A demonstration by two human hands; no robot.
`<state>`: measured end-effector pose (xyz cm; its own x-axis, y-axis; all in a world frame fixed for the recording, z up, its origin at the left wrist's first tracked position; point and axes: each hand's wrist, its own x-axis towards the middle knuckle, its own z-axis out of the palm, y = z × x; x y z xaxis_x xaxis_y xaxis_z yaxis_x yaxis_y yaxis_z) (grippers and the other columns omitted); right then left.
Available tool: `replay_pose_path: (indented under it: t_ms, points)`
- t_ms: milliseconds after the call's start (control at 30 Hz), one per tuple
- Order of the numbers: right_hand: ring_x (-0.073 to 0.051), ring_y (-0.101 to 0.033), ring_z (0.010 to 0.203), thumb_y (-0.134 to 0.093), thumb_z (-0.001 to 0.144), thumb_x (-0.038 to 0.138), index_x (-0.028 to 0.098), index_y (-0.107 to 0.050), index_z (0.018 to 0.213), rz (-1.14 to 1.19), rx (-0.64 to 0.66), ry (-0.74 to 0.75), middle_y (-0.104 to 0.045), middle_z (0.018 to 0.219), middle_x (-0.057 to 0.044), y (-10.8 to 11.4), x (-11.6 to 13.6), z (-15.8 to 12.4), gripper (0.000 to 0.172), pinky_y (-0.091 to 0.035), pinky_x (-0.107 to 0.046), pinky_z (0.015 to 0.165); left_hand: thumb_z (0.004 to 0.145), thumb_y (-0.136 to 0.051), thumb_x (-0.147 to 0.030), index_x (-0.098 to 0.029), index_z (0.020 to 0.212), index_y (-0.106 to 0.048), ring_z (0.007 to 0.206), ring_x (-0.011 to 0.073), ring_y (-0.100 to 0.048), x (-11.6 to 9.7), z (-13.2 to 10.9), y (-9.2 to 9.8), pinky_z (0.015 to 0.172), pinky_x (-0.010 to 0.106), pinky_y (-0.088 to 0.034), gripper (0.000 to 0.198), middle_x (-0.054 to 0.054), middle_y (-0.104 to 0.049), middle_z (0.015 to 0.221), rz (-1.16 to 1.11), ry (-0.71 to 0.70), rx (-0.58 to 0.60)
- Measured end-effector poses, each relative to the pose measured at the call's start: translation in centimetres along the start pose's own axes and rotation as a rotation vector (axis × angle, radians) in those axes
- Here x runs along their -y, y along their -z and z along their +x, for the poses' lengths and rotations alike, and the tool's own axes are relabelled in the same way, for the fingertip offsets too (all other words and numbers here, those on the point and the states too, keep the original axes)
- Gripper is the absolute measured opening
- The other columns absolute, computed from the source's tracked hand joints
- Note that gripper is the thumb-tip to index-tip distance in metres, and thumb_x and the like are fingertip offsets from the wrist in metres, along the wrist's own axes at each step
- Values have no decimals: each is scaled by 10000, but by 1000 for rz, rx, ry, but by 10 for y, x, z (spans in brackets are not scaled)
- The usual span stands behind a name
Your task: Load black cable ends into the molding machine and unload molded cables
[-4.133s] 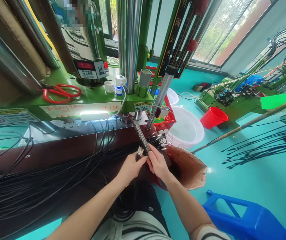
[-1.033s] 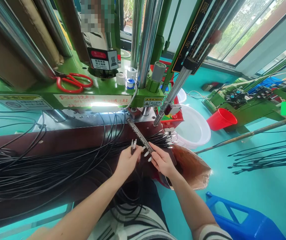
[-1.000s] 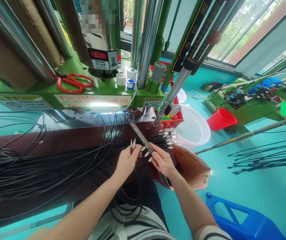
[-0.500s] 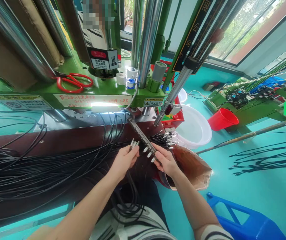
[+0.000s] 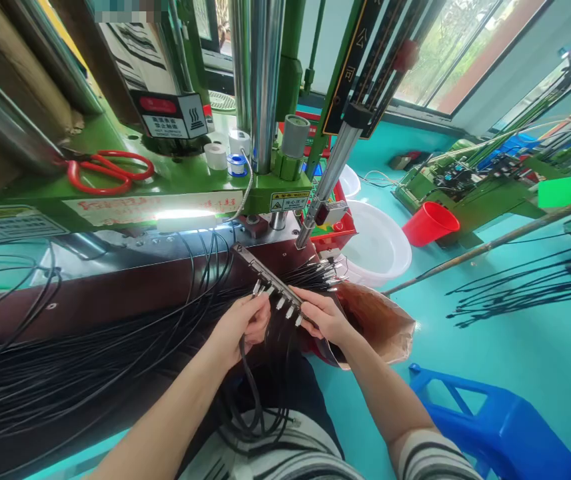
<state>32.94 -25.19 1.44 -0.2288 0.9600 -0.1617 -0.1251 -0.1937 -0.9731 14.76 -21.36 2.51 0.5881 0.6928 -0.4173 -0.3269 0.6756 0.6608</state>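
Note:
My right hand (image 5: 322, 315) is closed round the near end of a long metal bar (image 5: 260, 268) with slots along it. Several cable plugs (image 5: 289, 311) with silvery ends stick out of the bar's lower edge, and their black cables hang down. My left hand (image 5: 246, 323) pinches a few more black cables (image 5: 250, 380) just behind their silvery connectors (image 5: 259, 288). These connector tips are at the bar's edge, left of the row of plugs; whether one is seated in a slot I cannot tell. The cables loop down over my lap.
A green press (image 5: 180, 180) stands ahead, with red-handled scissors (image 5: 110, 172) and tape rolls on its ledge. Bundled black cables (image 5: 115, 360) lie along the brown bench at left. A paper-lined bag (image 5: 380, 327), white tub (image 5: 380, 243), and blue stool (image 5: 505, 427) are at right.
My left hand has brought its connectors up against the bar's edge. The bar has turned a little flatter in my right hand. The view has shifted to the right.

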Motion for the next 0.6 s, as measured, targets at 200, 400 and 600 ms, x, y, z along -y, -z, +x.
replay_pose_path:
  t_ms: [200,400,600]
  points:
    - [-22,-296,400,-521,835,353,183,-471,1276,2,17,35,-405,561,62,-3,-10,1,475,-223,-157,334,747,-558,-427,-172,532,-393,300,19,-149,7,0,4,346,173,-122,372,-104,-227,327,86,-74,-88]
    - [-25,-301,418,-535,824,366,186,-493,1258,26,3,32,-410,568,58,-6,-14,2,472,-228,-172,368,779,-519,-449,-150,705,-526,414,63,-397,6,-4,4,414,186,-318,309,-47,-441,463,358,-350,-306]
    - [-19,-299,397,-559,799,372,171,-528,1221,24,-43,-14,-460,592,44,-7,0,-1,469,-210,-166,334,838,-394,-475,-183,810,-492,305,47,-212,-2,-6,-1,333,177,-189,310,-110,-240,386,225,-534,-469]
